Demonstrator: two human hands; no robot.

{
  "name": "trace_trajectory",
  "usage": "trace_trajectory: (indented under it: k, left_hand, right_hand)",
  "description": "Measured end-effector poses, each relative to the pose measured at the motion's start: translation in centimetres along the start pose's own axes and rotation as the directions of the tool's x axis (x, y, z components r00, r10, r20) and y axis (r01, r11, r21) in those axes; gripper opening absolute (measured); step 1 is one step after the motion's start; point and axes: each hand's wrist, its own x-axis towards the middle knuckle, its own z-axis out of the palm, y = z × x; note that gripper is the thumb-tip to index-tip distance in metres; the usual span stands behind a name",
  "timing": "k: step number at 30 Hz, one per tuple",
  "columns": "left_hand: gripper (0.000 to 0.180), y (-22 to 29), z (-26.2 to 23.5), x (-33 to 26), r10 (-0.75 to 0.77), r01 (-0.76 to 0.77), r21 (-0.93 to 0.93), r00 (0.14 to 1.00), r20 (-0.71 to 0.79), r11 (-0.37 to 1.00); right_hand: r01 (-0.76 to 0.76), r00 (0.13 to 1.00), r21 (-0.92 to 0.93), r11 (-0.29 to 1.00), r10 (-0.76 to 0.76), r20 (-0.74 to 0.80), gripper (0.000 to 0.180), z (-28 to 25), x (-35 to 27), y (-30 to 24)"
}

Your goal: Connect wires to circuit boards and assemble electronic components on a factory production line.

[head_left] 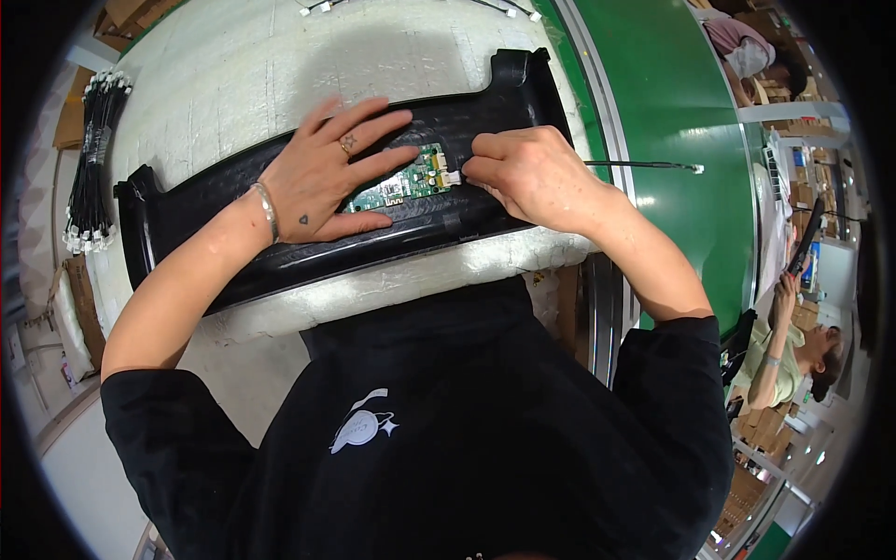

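A green circuit board [397, 191] lies in the hollow of a long black plastic housing [448, 112]. My left hand [322, 173] rests over the board's left part with its fingers spread, thumb and fingertips on the board and the housing. At the board's right end sits a white connector [451, 177]. Beside it, my right hand [532, 177] pinches a black cable [644, 165], its fingertips hiding the gripped end. The cable's free end, a small white plug [698, 169], sticks out to the right. Whether the hidden end is seated cannot be seen.
Under the housing is a pale wrapped pad [224, 93]. A bundle of black cables with white plugs [93, 159] lies on the left, and more cables [420, 7] at the far edge. A green conveyor belt [686, 103] with a metal rail runs on the right, with two people beyond.
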Motion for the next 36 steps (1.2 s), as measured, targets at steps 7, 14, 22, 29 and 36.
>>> trace_trajectory:
  k: [7, 14, 22, 29, 36]
  left_hand:
    - [0.069, 0.3, 0.6, -0.2, -0.122, 0.113, -0.139, 0.991, -0.056, 0.984]
    - [0.066, 0.7, 1.0, -0.5, -0.142, 0.127, -0.162, 0.986, -0.086, 0.979]
    - [0.066, -0.4, 0.5, -0.2, -0.127, 0.108, -0.16, 0.985, -0.113, 0.981]
    - [0.076, -0.2, -0.5, -0.1, -0.086, 0.072, -0.212, 0.995, -0.056, 0.975]
    - [0.065, 2.5, -9.8, 1.9, 0.017, -0.03, -0.167, 0.997, -0.076, 0.986]
  right_hand:
    - [0.006, 1.0, 0.059, 0.998, -0.005, -0.023, 0.005, 0.1, -0.3, -0.1]
    - [0.079, 0.996, -0.034, 0.996, -0.078, 0.045, 0.005, 0.2, 0.5, -1.0]
    - [0.077, 0.997, 0.022, 0.997, -0.077, 0.012, 0.005, 0.4, 1.4, -0.2]
    - [0.209, 0.956, 0.307, 0.928, -0.128, -0.263, 0.019, -0.3, 0.6, -3.4]
    - [0.184, 0.964, 0.011, 0.983, -0.178, -0.2, 0.021, -0.1, -3.5, -4.3]
